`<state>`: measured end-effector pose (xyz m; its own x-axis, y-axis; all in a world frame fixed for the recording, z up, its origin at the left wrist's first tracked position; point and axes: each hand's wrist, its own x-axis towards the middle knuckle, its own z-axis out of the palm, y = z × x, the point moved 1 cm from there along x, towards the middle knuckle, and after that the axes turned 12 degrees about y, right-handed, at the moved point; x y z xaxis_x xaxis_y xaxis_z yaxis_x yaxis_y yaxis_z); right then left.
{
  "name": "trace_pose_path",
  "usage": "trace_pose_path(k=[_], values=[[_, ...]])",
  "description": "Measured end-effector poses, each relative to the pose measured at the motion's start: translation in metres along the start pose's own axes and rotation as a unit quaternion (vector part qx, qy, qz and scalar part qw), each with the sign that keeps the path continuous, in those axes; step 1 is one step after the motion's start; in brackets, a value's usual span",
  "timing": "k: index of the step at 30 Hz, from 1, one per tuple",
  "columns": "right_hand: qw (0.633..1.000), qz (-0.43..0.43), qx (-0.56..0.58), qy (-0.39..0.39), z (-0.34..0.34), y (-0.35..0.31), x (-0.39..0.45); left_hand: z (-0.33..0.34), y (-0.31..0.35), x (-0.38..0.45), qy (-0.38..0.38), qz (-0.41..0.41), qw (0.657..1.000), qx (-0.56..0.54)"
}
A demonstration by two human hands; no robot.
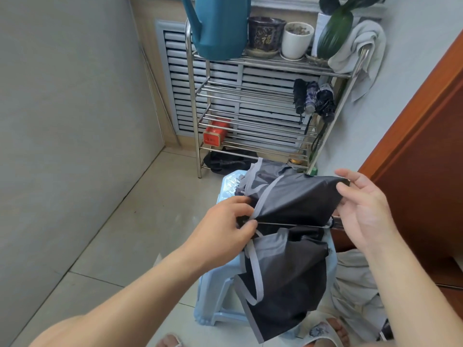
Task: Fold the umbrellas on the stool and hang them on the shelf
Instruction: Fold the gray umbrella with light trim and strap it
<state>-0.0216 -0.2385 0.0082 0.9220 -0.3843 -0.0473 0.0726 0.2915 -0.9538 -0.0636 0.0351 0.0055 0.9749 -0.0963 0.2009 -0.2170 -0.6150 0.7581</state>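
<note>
A: What's nearest?

B: 2 forearms reaching in, w/ sandalled feet at the bottom edge. The black umbrella [288, 246] w/ grey trim is held over the pale blue stool [213, 319]; its loose canopy droops down in front of the seat.

A: Hands?

B: Left hand [225, 229] has its fingers [246, 225] pinched on a thin metal rib at the canopy edge. Right hand [363, 211] is open, palm up; its fingertips touch the far corner of the cloth, no real grip as far as I can see. The rib runs between the 2 hands.

A: Which step?

B: Folding, I'd say, still early: panels are slack, not pleated or wrapped. Next move prob. calls for gathering the cloth round the shaft in 1 direction, ribs tucked flat, then closing the strap. The strap itself I can't pick out.

A: And beyond?

B: Metal shelf [250, 96] against the wall, just past the stool. 3 folded umbrellas [313, 98] already hang at its right side, so this 1 likely goes next to them. Up top: teal watering can [218, 26], 2 pots [280, 36], a towel [360, 46] over the rail.
</note>
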Motion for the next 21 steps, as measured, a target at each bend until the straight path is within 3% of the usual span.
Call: trace_pose_path(k=[3, 9, 15, 21], values=[[1.0, -0.023, 0.011, 0.002, -0.001, -0.008, -0.002, 0.003, -0.002, 0.006, -0.037, 0.054, 0.996, 0.054], [0.999, -0.03, 0.034, 0.001, -0.006, -0.017, -0.004, 0.001, -0.006, 0.024, -0.107, 0.088, 0.981, 0.139], [0.999, -0.022, -0.041, -0.014, -0.002, -0.01, 0.002, -0.02, 0.004, 0.032, -0.029, -0.05, 0.997, -0.06], [1.0, -0.017, 0.001, 0.01, 0.001, -0.009, 0.01, -0.024, 0.008, 0.033, 0.003, -0.087, 0.992, -0.087]])
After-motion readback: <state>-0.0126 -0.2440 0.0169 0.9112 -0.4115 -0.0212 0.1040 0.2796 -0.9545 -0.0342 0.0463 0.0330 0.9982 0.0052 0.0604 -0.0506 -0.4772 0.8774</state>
